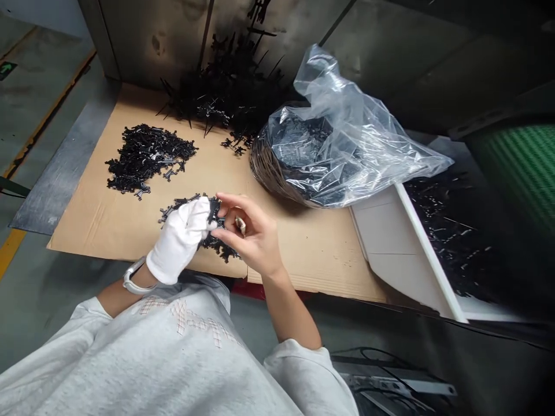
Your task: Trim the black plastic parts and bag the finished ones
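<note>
My left hand, in a white glove, is closed around small black plastic parts. My bare right hand meets it from the right, thumb and forefinger curved against the same parts. A small pale thing shows by the curled fingers of the right hand; I cannot make out what it is. Beneath both hands lies a pile of loose black parts on the cardboard sheet, partly covered by the hands. A larger pile of the same kind of parts sits farther off to the left.
Tangled black sprue-like pieces heap against the metal wall. A round container lined with a clear plastic bag stands right of centre. Farther right, a white-walled box holds dark pieces, beside a green mesh surface.
</note>
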Motion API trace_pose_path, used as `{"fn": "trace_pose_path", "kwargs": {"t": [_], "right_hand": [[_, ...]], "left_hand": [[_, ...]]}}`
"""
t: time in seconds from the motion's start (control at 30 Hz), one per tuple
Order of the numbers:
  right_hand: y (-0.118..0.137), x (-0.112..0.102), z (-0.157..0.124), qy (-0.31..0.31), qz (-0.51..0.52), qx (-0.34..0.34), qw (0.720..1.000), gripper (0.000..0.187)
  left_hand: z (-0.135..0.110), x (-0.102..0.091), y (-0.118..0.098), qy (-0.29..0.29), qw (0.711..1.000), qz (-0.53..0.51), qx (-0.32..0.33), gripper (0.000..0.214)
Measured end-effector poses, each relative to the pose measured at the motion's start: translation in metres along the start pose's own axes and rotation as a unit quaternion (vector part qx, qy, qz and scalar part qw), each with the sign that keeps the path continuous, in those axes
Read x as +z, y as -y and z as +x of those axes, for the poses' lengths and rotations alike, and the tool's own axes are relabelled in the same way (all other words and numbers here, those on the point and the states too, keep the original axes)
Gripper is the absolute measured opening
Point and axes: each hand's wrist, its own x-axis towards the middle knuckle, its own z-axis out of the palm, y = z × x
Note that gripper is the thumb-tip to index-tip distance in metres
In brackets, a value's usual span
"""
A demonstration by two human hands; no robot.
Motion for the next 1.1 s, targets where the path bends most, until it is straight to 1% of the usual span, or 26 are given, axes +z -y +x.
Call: {"fn": "trace_pose_path", "kwargs": {"t": [0.07, 0.13, 0.23, 0.33, 0.43, 0.57, 0.63, 0.7, 0.77, 0.83, 0.9, 1.03, 1.1], "right_hand": [[0.002, 0.008, -0.002, -0.027, 0.04, 0.03, 0.998, 0.038], [0.005, 0.013, -0.001, -0.057, 0.075, 0.051, 0.994, 0.029], [0.009, 0.015, 0.003, -0.084, 0.11, 0.078, 0.987, 0.016], [0.012, 0.012, 0.005, -0.084, 0.133, 0.112, 0.981, 0.02], [0.015, 0.007, 0.005, -0.071, 0.147, 0.139, 0.977, 0.027], [0.021, 0.0, 0.008, -0.054, 0.137, 0.154, 0.977, 0.031], [0.024, -0.001, 0.01, -0.043, 0.142, 0.167, 0.975, 0.034], [0.026, 0.001, 0.014, -0.017, 0.169, 0.185, 0.968, 0.037], [0.028, 0.004, 0.017, 0.023, 0.205, 0.2, 0.958, 0.041], [0.029, 0.007, 0.019, 0.063, 0.235, 0.208, 0.947, 0.043], [0.03, 0.009, 0.02, 0.089, 0.251, 0.215, 0.94, 0.043], [0.032, 0.01, 0.019, 0.098, 0.259, 0.216, 0.936, 0.041], [0.034, 0.01, 0.018, 0.098, 0.267, 0.212, 0.935, 0.04]], "left_hand": [[-0.001, 0.001, 0.005, -0.019, 0.998, 0.038, 0.045, 0.026], [-0.003, 0.0, 0.006, -0.014, 0.995, 0.074, 0.06, 0.027], [-0.006, -0.003, -0.001, 0.035, 0.997, 0.058, 0.044, 0.032], [-0.009, -0.009, -0.009, 0.071, 0.997, 0.007, 0.001, 0.041], [-0.007, -0.021, -0.006, 0.097, 0.994, -0.017, -0.042, 0.05], [0.001, -0.039, 0.007, 0.143, 0.984, -0.055, -0.093, 0.054], [0.002, -0.043, 0.009, 0.154, 0.977, -0.075, -0.126, 0.052], [0.001, -0.043, 0.005, 0.157, 0.974, -0.087, -0.14, 0.051], [-0.001, -0.041, -0.001, 0.145, 0.978, -0.084, -0.127, 0.048], [-0.004, -0.039, -0.007, 0.136, 0.984, -0.06, -0.097, 0.041], [-0.007, -0.04, -0.009, 0.134, 0.988, -0.043, -0.067, 0.038], [-0.011, -0.042, -0.008, 0.12, 0.99, -0.05, -0.045, 0.042], [-0.013, -0.043, -0.007, 0.121, 0.991, -0.035, -0.035, 0.043]]}}
